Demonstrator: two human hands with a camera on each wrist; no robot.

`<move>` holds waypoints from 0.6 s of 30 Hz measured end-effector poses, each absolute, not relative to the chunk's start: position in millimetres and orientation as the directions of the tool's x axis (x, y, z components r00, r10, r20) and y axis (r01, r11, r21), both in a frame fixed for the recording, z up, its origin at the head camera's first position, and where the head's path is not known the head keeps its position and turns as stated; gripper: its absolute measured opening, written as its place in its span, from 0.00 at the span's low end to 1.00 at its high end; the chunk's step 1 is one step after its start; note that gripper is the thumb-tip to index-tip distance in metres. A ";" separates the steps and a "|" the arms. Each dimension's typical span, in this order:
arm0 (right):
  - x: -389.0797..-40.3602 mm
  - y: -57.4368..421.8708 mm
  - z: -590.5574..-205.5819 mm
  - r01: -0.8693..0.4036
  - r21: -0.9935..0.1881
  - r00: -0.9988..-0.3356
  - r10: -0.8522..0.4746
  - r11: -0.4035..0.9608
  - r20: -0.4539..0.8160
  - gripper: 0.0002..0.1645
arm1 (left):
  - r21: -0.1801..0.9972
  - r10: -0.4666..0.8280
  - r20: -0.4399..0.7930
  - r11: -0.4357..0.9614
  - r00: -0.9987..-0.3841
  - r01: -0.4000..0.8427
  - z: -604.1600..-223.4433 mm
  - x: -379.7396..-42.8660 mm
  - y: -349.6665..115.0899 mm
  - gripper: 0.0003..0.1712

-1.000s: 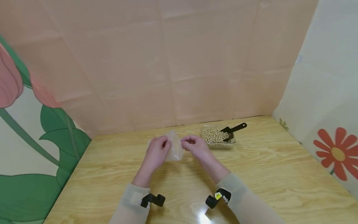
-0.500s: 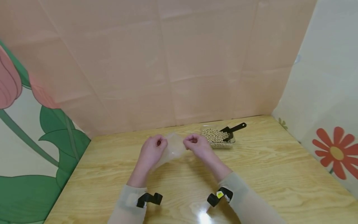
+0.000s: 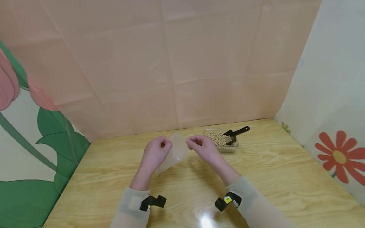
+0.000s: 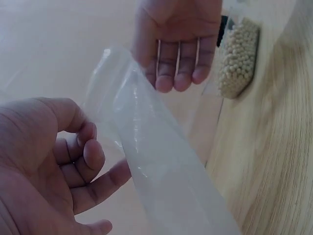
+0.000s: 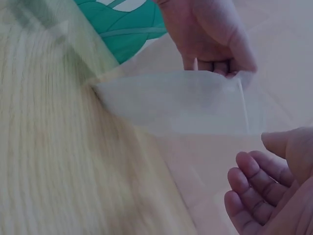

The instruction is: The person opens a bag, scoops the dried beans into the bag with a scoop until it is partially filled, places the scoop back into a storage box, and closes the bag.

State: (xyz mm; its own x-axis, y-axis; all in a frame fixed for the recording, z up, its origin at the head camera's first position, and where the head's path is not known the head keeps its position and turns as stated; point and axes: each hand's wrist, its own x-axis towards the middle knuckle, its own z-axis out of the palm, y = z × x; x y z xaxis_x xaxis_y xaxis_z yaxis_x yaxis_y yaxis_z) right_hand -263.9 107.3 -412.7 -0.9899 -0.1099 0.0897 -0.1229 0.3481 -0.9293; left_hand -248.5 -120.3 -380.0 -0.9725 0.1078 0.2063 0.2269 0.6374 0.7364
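Observation:
A translucent plastic bag (image 3: 177,150) hangs above the table between both hands, its lower end slanting to the left. My left hand (image 3: 155,152) pinches its upper edge with thumb and index finger. At the opposite edge, my right hand (image 3: 204,148) holds the bag by the fingertips, the other fingers loosely bent. In the left wrist view the bag (image 4: 161,161) shows a loose, parted upper edge. The right wrist view has the bag (image 5: 171,103) stretched flat, with the right thumb tip at its corner; the grip of the right index finger is hidden there.
A clear container (image 3: 226,149) of pale round beans (image 3: 218,138) stands behind the right hand, with a black scoop (image 3: 240,130) resting in it, handle to the right. The wooden table (image 3: 108,177) meets a pink backdrop and flower-printed side panels.
Over the last second the left hand moved slightly left and the right hand slightly right. The bag spread wider, and its lower end swung leftward and nearer. The container stays put.

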 end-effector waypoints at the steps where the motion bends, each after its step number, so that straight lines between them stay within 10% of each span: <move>1: -262.6 109.1 -410.6 -0.133 -0.921 -0.988 -0.120 0.367 0.095 0.18 | 0.739 0.108 0.204 0.635 -0.973 0.226 -379.9 -248.4 -119.8 0.11; 18: -243.9 172.8 -396.2 -0.237 -0.819 -0.971 -0.126 0.522 0.201 0.38 | 0.760 0.140 0.192 0.604 -0.971 0.238 -381.5 -248.1 -119.6 0.14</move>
